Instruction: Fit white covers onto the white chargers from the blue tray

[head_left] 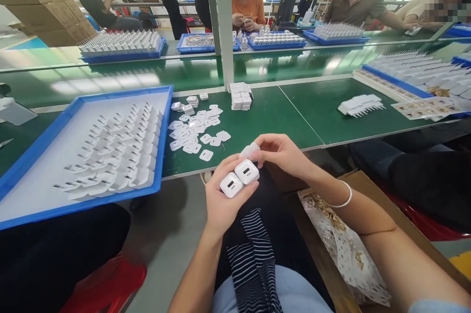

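Head view: left hand [224,195] cups two white charger bodies [239,178] (ports facing up); right hand [281,153] pinches a white cover piece [250,150] touching just above them.

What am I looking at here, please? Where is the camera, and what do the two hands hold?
The camera sits on a person's head and looks down at their own bare hands. The left hand holds two white charger bodies side by side. The right hand pinches a small white piece just above them. On the green table lie loose white covers, a small stack of white parts and a blue tray with rows of pronged parts. Other people work behind.
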`<act>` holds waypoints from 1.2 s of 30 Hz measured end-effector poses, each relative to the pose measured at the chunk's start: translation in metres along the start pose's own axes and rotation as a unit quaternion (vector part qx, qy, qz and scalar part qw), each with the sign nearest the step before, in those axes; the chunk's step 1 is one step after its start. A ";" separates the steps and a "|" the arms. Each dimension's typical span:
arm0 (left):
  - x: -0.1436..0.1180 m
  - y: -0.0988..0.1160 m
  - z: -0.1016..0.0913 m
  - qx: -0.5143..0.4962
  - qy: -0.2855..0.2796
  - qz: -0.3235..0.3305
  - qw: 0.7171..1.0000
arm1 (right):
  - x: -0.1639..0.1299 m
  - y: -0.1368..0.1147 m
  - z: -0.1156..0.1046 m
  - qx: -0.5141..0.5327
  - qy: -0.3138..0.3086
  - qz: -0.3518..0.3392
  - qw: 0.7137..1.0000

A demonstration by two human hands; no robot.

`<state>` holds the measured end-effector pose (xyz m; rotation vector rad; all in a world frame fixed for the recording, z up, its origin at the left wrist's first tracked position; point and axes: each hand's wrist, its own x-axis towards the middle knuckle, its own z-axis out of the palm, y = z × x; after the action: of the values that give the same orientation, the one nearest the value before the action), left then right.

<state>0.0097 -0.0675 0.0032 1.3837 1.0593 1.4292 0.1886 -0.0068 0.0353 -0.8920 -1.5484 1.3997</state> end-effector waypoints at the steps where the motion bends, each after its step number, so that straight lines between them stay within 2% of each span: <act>1: -0.001 0.000 0.001 0.009 -0.009 0.006 1.000 | -0.002 0.004 0.002 0.039 0.011 0.002 0.999; 3: -0.001 0.001 0.002 0.037 -0.028 0.016 0.999 | -0.006 0.009 0.004 0.070 0.043 -0.016 0.996; 6: -0.002 0.003 0.002 0.064 -0.049 0.015 0.997 | -0.009 0.007 -0.002 0.034 0.056 -0.040 0.997; 8: -0.001 0.006 0.002 0.066 -0.056 0.009 0.996 | -0.010 0.001 -0.011 -0.022 0.030 -0.040 0.999; 10: 0.000 0.009 0.001 0.071 -0.066 0.012 0.995 | -0.010 -0.007 -0.020 -0.123 -0.027 -0.043 0.991; 12: 0.002 0.012 0.000 0.091 -0.093 0.021 0.991 | -0.011 -0.015 -0.026 -0.262 -0.081 -0.072 0.959; 15: 0.005 0.013 0.001 0.128 -0.140 0.035 0.981 | -0.010 -0.026 -0.028 -0.436 -0.126 -0.117 0.883; 17: 0.008 0.011 0.001 0.135 -0.148 0.034 0.979 | -0.010 -0.033 -0.025 -0.493 -0.138 -0.105 0.853; 20: 0.010 0.007 0.003 0.112 -0.155 0.008 0.981 | -0.009 -0.043 -0.022 -0.542 -0.153 -0.081 0.822; 22: 0.011 0.004 0.005 0.095 -0.164 -0.009 0.982 | -0.009 -0.046 -0.022 -0.561 -0.167 -0.090 0.806; 24: 0.011 0.002 0.006 0.080 -0.152 -0.011 0.985 | -0.008 -0.044 -0.023 -0.541 -0.169 -0.122 0.815; 25: 0.011 0.001 0.006 0.070 -0.141 -0.007 0.988 | -0.008 -0.041 -0.023 -0.511 -0.157 -0.138 0.834; 27: 0.011 0.000 0.006 0.047 -0.118 0.006 0.992 | -0.009 -0.032 -0.023 -0.416 -0.107 -0.151 0.890; 29: 0.010 0.000 0.005 0.032 -0.110 0.026 0.993 | -0.010 -0.022 -0.022 -0.300 -0.047 -0.122 0.945; 31: 0.010 0.001 0.004 0.032 -0.112 0.048 0.992 | -0.012 -0.014 -0.021 -0.206 0.003 -0.086 0.975; 33: 0.009 0.003 0.004 0.039 -0.110 0.065 0.991 | -0.015 -0.012 -0.021 -0.166 0.054 -0.090 0.981; 36: 0.008 0.006 0.003 0.052 -0.096 0.076 0.991 | -0.021 -0.025 -0.024 -0.197 0.129 -0.141 0.962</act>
<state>0.0123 -0.0610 0.0115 1.6722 0.9308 1.3325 0.2197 -0.0202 0.0580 -0.9957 -1.6990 0.7522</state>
